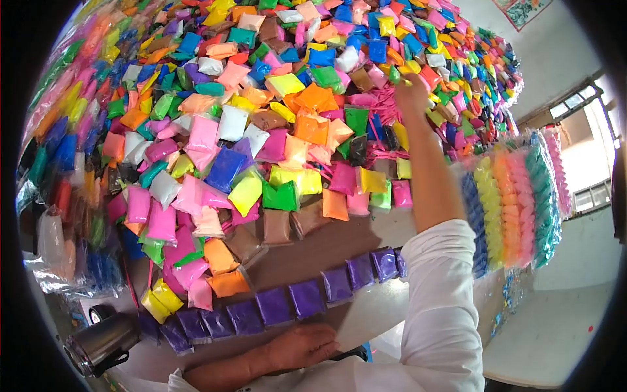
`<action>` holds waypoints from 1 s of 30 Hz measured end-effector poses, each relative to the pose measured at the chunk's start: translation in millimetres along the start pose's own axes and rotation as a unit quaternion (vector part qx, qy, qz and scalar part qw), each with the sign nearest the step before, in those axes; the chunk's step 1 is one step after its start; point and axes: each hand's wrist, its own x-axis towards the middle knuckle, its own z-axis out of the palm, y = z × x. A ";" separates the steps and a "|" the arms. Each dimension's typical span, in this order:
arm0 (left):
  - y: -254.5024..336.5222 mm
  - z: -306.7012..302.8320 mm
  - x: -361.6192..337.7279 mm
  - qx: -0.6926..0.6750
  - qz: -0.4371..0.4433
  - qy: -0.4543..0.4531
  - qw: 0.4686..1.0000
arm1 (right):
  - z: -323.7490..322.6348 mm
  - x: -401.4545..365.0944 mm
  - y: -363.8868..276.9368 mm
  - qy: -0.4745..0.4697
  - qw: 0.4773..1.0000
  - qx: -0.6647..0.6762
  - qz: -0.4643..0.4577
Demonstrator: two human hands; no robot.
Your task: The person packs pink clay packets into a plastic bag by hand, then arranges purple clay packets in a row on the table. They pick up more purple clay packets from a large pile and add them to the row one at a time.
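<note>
My right hand reaches into the upper right of the big heap, its fingers closed at a bunch of thin pink sticks; what exactly it grips is too small to tell. My left hand rests at the table's near edge, fingers curled, with their tips hidden. Just beyond it, a row of purple packets runs across the brown table. Past that row lies the heap of small coloured packets, in pink, orange, green, blue and other colours. More pink sticks lie under packets in the heap.
At the lower left a metal flask lies tilted by the table edge. Clear bags of packets are piled along the left. Long strips of coloured packets stand at the right, near a window.
</note>
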 end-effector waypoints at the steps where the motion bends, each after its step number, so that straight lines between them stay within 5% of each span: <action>1: 1.6 0.0 0.3 -0.010 0.000 0.006 1.000 | -7.4 11.0 29.3 -0.019 0.998 0.022 0.058; 2: 1.4 -0.1 0.5 -0.007 -0.004 0.001 1.000 | -6.5 20.5 63.1 -0.039 0.992 0.045 0.115; 4: -0.2 -0.9 2.0 0.001 -0.011 -0.008 1.000 | 28.4 57.4 156.2 -0.067 0.997 -0.048 0.004; 6: 1.6 -2.6 3.8 0.002 -0.012 -0.005 1.000 | 36.5 60.1 158.9 -0.135 0.990 0.020 0.024; 7: 2.7 -3.0 4.8 0.003 -0.012 -0.005 1.000 | 21.1 47.6 114.9 -0.185 0.969 0.133 0.100; 9: 4.1 -3.1 6.5 0.000 -0.004 0.000 1.000 | 21.4 36.2 83.0 -0.200 0.970 0.104 0.095; 11: 4.6 -4.1 7.6 0.002 -0.006 -0.002 1.000 | 38.1 41.8 80.6 -0.129 0.973 -0.178 -0.070; 14: 4.7 -1.1 5.4 0.004 -0.021 -0.010 1.000 | 29.2 17.4 24.2 -0.136 0.983 -0.125 0.009; 18: 1.6 2.8 2.9 0.020 -0.029 0.008 0.999 | 28.4 -41.2 -33.6 0.030 0.981 -0.022 -0.191; 21: 4.5 1.4 3.3 0.032 -0.025 0.008 0.999 | 16.2 -61.8 -47.4 0.002 0.964 0.075 -0.256; 25: 5.0 1.0 2.7 0.053 -0.007 0.005 0.999 | -30.1 -83.5 -65.1 -0.229 0.951 0.110 -0.177; 30: 3.7 2.1 1.2 0.067 0.018 0.009 0.998 | -54.6 -104.5 -57.6 -0.245 0.948 0.092 -0.182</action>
